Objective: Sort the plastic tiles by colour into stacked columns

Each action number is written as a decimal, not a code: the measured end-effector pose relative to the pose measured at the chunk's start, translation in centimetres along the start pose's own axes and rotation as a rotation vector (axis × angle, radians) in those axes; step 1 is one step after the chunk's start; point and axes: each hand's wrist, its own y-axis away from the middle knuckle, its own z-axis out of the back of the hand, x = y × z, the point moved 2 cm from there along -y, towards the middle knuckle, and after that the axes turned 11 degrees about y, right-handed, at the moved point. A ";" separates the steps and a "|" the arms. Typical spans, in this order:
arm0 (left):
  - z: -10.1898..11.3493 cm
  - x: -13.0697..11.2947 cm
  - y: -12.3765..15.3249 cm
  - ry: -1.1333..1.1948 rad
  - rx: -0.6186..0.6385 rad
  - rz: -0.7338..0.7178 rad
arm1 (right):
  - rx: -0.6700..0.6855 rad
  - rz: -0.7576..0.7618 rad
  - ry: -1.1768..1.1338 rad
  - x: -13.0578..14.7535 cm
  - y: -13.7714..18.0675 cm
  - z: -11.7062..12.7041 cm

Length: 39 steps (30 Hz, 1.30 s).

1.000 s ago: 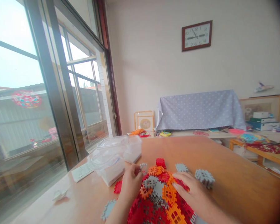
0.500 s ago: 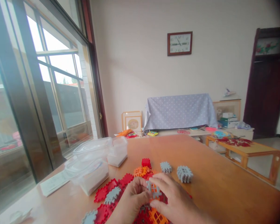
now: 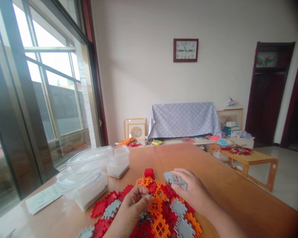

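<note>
One grey tile piece (image 3: pixel 173 179) sits under the fingertips of the right hand (image 3: pixel 192 193), clamped between thumb and fingers at the far edge of the pile of tiles (image 3: pixel 164 211); grip looks fingertip-only, so my read is it could slip and drop back into the pile or skid across the table (image 3: pixel 213 172); notched edges could also snag neighbouring red and orange tiles and drag them loose; left hand (image 3: pixel 132 205) is curled, fingertips down on the pile's near-left part, can't tell if it actually pinches a tile; a push there could scatter pieces toward the near edge; grey piece lies right of and farther than the left hand, the two hands apart with tiles between; clear tubs (image 3: pixel 89 178) stand left of the pile, near but not touching; paper sheet (image 3: pixel 41 200) farther left by the window (image 3: pixel 52 99)
</note>
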 end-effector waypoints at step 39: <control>0.7 -1.7 0.2 -0.217 -0.144 -0.037 | 0.592 -0.421 -0.188 -7.0 1.6 0.8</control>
